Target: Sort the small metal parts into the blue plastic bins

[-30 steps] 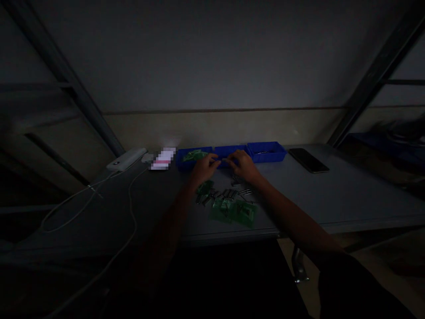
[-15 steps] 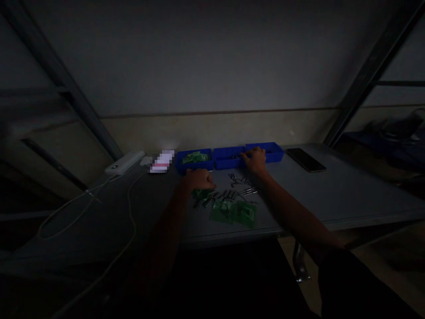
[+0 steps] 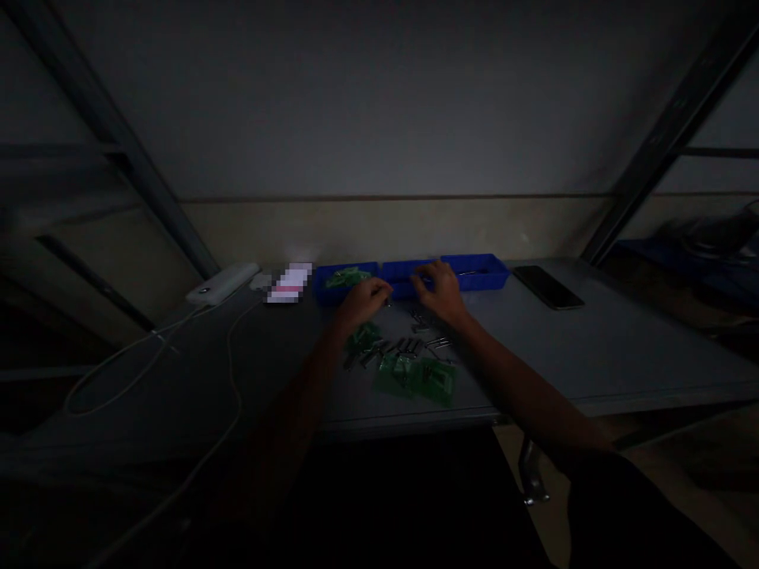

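Note:
In the head view my left hand [image 3: 363, 303] is closed in a pinch in front of the bins, and a small shiny metal piece [image 3: 388, 302] shows at its fingertips. My right hand [image 3: 442, 291] is curled at the front of the middle blue bin [image 3: 400, 269], fingertips drawn together; whatever they hold is too dark to make out. Below the hands lie several short metal cylinders [image 3: 409, 346], thin metal pins [image 3: 439, 343] and green plastic bags [image 3: 437, 381]. Another green bag [image 3: 363, 337] lies under my left wrist.
The left blue bin [image 3: 321, 294] holds green bags; the right blue bin [image 3: 495, 280] has a thin metal piece inside. A dark phone [image 3: 548, 286] lies to the right. At left are a lit phone [image 3: 289, 284], a white box [image 3: 224, 283] and a loose cable [image 3: 232, 359].
My left hand has risen from the green bag toward the bins, a small metal piece now at its fingertips. My right hand has shifted left, toward the left hand.

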`<state>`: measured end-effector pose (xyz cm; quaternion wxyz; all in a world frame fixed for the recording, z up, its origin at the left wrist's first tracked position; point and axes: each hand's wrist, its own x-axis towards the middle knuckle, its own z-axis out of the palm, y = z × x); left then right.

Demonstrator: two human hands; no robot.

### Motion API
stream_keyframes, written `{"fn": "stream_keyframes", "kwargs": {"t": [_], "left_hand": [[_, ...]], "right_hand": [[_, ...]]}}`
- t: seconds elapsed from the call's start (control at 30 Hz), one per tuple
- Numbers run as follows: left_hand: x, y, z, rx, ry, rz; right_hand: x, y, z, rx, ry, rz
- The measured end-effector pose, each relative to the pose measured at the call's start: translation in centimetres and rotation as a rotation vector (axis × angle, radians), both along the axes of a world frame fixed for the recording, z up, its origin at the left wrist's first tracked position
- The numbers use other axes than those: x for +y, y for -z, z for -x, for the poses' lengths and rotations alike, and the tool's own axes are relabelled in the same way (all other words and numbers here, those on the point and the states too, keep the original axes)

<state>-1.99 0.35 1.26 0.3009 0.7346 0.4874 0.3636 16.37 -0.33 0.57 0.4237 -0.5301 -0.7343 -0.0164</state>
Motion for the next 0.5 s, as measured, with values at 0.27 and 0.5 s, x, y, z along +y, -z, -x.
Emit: {"fn": "stream_keyframes", "kwargs": {"t": [0.27,0.5], "left_hand": [[-0.3,-0.7,0.1,-0.392,-0.006,0.170],[-0.3,-1.0,0.3,-0.357,0.019,0.264]], "right_hand": [[-1.7,1.1,3.6,0.006,-0.275,0.034],[-1.0,1.1,3.2,0.106,-0.327,-0.010]]}}
